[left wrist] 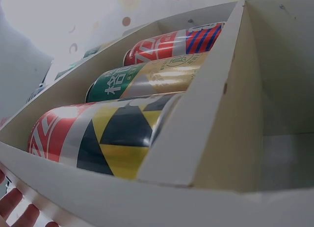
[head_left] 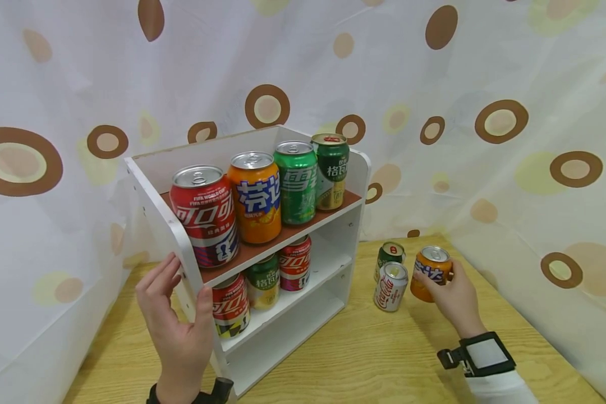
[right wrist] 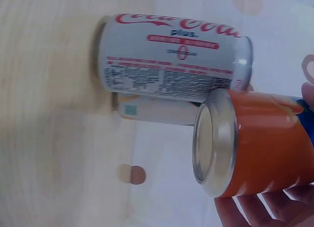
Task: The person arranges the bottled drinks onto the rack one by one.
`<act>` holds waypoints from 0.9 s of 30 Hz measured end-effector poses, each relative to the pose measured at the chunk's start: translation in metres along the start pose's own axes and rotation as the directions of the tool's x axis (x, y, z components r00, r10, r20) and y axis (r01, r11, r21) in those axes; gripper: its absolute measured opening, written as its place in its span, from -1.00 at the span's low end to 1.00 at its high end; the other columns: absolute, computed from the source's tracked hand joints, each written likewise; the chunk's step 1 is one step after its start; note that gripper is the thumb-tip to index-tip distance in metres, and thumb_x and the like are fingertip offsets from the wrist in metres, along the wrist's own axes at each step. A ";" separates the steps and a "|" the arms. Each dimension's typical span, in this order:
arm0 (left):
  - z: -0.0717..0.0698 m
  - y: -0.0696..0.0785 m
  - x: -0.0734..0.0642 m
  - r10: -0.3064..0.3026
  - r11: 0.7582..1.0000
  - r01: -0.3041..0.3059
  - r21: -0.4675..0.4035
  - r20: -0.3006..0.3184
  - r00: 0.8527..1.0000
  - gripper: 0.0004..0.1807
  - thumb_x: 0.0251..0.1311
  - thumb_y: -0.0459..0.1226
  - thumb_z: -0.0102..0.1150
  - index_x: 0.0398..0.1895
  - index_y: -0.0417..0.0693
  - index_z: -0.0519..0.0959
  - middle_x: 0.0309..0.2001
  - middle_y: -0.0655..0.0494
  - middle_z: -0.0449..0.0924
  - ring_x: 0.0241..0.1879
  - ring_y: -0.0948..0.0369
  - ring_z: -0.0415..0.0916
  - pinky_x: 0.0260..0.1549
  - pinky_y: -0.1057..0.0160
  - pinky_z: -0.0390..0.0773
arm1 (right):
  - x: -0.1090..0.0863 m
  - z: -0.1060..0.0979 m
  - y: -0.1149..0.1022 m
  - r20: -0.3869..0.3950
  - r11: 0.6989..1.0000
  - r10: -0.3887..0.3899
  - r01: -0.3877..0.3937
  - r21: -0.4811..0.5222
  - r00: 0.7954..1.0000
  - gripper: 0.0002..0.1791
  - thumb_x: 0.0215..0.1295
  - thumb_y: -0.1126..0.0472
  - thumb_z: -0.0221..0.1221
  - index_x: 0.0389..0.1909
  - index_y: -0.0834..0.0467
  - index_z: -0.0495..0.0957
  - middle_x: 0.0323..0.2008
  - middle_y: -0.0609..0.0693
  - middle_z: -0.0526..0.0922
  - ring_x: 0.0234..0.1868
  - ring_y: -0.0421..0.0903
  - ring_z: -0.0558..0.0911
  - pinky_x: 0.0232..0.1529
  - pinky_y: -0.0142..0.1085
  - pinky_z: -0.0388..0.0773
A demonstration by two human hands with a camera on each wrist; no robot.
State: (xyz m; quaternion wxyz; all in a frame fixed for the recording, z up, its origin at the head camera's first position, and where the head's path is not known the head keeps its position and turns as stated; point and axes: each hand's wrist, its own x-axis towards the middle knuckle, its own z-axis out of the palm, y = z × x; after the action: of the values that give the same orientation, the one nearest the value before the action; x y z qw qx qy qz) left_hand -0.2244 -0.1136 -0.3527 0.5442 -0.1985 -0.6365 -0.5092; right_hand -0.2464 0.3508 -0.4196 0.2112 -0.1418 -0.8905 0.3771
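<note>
My right hand point(head_left: 451, 292) grips an orange soda can point(head_left: 424, 280) with blue lettering. In the right wrist view the silver bottom of this orange can point(right wrist: 265, 143) shows, lifted clear of the table. Just left of it stand a white Coca-Cola can point(head_left: 390, 287) and, behind that, a dark green can point(head_left: 388, 255). My left hand point(head_left: 179, 331) is at the left side panel of a white shelf point(head_left: 154, 210), fingers loosely bent by its outer face and thumb near the front edge. Fingertips point(left wrist: 27, 216) of that hand show outside the panel in the left wrist view.
On the top tier stand a red cola can point(head_left: 207, 219), an orange can point(head_left: 256, 196), a green can point(head_left: 297, 182) and a dark green-gold can point(head_left: 331, 171). The middle tier holds two red cans point(head_left: 295, 264) and a green-gold can point(head_left: 264, 282). A patterned curtain point(head_left: 303, 62) surrounds the wooden table point(head_left: 343, 359).
</note>
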 end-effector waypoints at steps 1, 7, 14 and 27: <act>0.000 0.000 0.000 0.000 1.000 0.000 0.001 0.000 1.000 -0.35 0.42 -0.05 0.19 0.26 -0.47 0.38 0.31 -0.09 0.38 0.32 0.23 0.29 0.21 0.41 0.43 | 0.000 -0.001 -0.003 -0.002 1.000 -0.009 0.009 0.006 1.000 -0.10 0.38 -0.19 0.26 0.43 0.36 0.19 0.27 0.46 0.46 0.22 0.41 0.53 0.15 0.32 0.54; 0.000 0.000 0.000 0.001 1.000 -0.001 0.002 0.002 1.000 -0.35 0.42 -0.05 0.19 0.26 -0.47 0.38 0.30 -0.13 0.38 0.32 0.23 0.29 0.22 0.41 0.43 | 0.004 -0.005 -0.022 -0.037 0.997 -0.053 0.055 0.045 0.998 -0.13 0.39 -0.17 0.27 0.46 0.29 0.20 0.26 0.41 0.47 0.20 0.37 0.52 0.09 0.28 0.58; 0.000 0.000 0.001 0.004 1.000 -0.004 0.003 0.002 1.000 -0.34 0.42 -0.03 0.19 0.25 -0.47 0.39 0.30 -0.12 0.39 0.31 0.23 0.30 0.20 0.41 0.42 | 0.004 0.002 -0.043 -0.128 0.991 -0.086 0.097 0.087 0.988 -0.21 0.38 -0.08 0.30 0.43 0.28 0.27 0.20 0.35 0.54 0.13 0.27 0.58 0.07 0.20 0.63; -0.002 0.000 0.001 0.002 1.000 -0.002 0.019 0.020 1.000 -0.34 0.43 -0.03 0.18 0.28 -0.44 0.38 0.33 -0.04 0.37 0.33 0.23 0.29 0.22 0.41 0.41 | 0.005 0.018 -0.083 -0.123 0.968 -0.202 0.217 0.127 0.972 -0.28 0.36 -0.05 0.34 0.37 0.23 0.34 0.10 0.26 0.60 0.01 0.17 0.63 -0.06 0.02 0.65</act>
State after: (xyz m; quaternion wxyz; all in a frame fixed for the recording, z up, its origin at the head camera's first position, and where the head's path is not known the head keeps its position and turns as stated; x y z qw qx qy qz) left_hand -0.2239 -0.1160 -0.3522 0.5401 -0.1990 -0.6467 -0.5005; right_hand -0.2670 0.2858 -0.3687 0.3075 -0.0521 -0.8592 0.4057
